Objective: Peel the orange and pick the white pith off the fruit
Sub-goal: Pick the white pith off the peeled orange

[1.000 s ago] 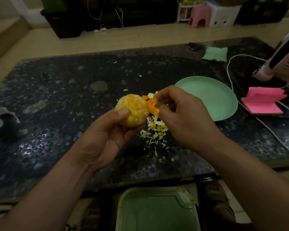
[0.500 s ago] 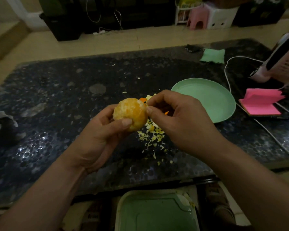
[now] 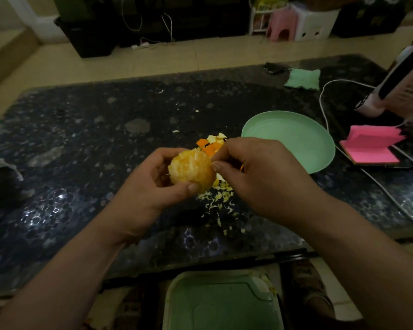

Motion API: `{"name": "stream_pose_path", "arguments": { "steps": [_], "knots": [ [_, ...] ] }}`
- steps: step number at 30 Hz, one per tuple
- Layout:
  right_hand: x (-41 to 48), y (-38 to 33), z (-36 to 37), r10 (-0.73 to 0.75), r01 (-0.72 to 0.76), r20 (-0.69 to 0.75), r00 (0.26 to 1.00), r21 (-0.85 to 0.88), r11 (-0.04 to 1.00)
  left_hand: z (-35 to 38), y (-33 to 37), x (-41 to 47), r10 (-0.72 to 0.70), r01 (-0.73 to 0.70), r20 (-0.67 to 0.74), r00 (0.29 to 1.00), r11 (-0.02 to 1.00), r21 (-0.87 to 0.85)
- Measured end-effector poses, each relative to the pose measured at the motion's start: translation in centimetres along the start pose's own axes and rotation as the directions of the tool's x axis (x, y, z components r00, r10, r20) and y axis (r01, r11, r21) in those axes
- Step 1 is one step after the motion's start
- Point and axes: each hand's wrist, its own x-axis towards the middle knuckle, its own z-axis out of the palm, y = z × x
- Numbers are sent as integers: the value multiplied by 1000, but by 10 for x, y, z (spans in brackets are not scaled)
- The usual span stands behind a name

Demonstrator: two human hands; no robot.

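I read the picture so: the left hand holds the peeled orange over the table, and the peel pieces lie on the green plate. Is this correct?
Not fully. The head view shows the peel pieces on the table beside the plate, not on it. The left hand does hold the peeled orange over the table.

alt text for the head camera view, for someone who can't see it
A left hand grips a peeled orange above a dark speckled table while the right hand pinches at its right side. On the table beneath lie pith shreds and peel pieces, beside a green plate.
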Motion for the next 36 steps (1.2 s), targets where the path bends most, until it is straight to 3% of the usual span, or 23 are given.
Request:
{"name": "stream_pose_path", "arguments": {
  "steps": [5, 9, 12, 19, 23, 27, 30, 36],
  "knots": [
    [0, -3, 2, -103, 101, -3, 995, -159, 982, 0, -2, -2, 20, -20, -3, 1000, 998, 57],
    [1, -2, 3, -78, 75, -25, 997, -114, 991, -6, -4, -1, -1, 0, 42, 999, 1000, 21],
    [0, 3, 3, -13, 13, -40, 999, 0, 1000, -7, -4, 0, -19, 25, 68, 998, 997, -80],
    [2, 11, 5, 167, -166, -1, 986, 58, 984, -11, -5, 1, -64, 79, 63, 996, 956, -281],
    [7, 21, 27, 318, -311, 101, 943, -83, 947, -8, -10, 5, -141, 125, -34, 989, 946, -298],
    [11, 29, 46, 316, -268, 216, 924, -224, 937, -3, -14, 7, -200, 157, -92, 975, 924, -350],
    [8, 24, 40, 362, -272, 335, 870, -287, 919, -2, -15, 6, -216, 172, -81, 973, 915, -365],
    [4, 26, 38, 461, -399, 254, 851, -258, 880, -2, -17, 7, -235, 194, -57, 970, 897, -398]
  ]
}}
